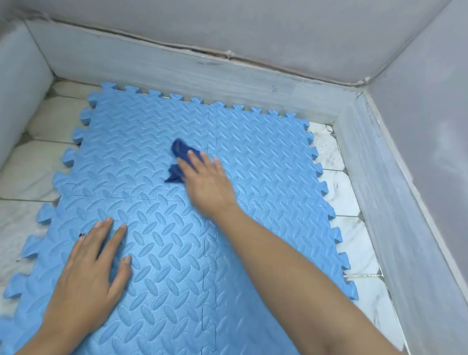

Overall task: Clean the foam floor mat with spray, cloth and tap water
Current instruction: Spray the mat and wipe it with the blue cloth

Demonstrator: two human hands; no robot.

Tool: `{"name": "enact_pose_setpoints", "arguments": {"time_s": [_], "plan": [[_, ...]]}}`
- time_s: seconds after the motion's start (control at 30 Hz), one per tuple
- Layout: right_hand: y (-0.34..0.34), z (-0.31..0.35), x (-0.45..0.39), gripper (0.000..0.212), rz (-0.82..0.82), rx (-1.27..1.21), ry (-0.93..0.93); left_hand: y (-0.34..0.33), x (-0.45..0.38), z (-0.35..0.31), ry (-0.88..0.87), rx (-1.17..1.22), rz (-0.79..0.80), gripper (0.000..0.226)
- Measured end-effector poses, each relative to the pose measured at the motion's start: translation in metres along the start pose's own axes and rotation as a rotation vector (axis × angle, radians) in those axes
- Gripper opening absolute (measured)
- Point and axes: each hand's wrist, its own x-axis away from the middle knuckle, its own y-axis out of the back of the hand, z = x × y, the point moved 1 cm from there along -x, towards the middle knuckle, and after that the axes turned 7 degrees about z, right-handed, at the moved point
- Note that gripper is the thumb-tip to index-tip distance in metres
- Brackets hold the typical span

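**Asker:** Pressing or gripping: what are the hands doing?

**Describer:** Pressing. The right hand [206, 181] is lying flat on a dark blue cloth [180, 159], fingers straight, pushing it against the foam mat [255, 151] near the middle, not clutching it. The left hand [95, 268] is resting palm-down, fingers spread, on the near-left part of the mat, steadying it.

**Asker:** Where is the mat lying?

**Describer:** On a pale marble floor [342, 192], in a corner bounded by a grey skirting [178, 67].

**Asker:** How should the wiping be going?

**Describer:** Judging from this, in overlapping strokes with firm pressure, working into the ridged pattern and the seams, while the left hand is keeping the tiles from sliding.

**Asker:** Any bottle or bucket showing?

**Describer:** No container is appearing in view, so contents cannot be told.
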Motion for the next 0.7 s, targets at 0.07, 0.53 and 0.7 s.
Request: {"name": "enact_pose_setpoints", "arguments": {"time_s": [0.07, 0.53, 0.7], "plan": [[0.008, -0.040, -0.009, 0.049, -0.024, -0.018, -0.155, 0.000, 0.001, 0.001, 0.010, 0.009, 0.005, 0.067], [-0.001, 0.013, 0.106, 0.070, 0.029, -0.246, -0.230, 0.015, 0.002, -0.008, 0.032, -0.041, 0.147, 0.073], [0.004, 0.012, 0.136, 0.049, 0.050, -0.123, -0.013, 0.037, -0.004, 0.018, -0.118, -0.200, 0.318, 0.085]]}}
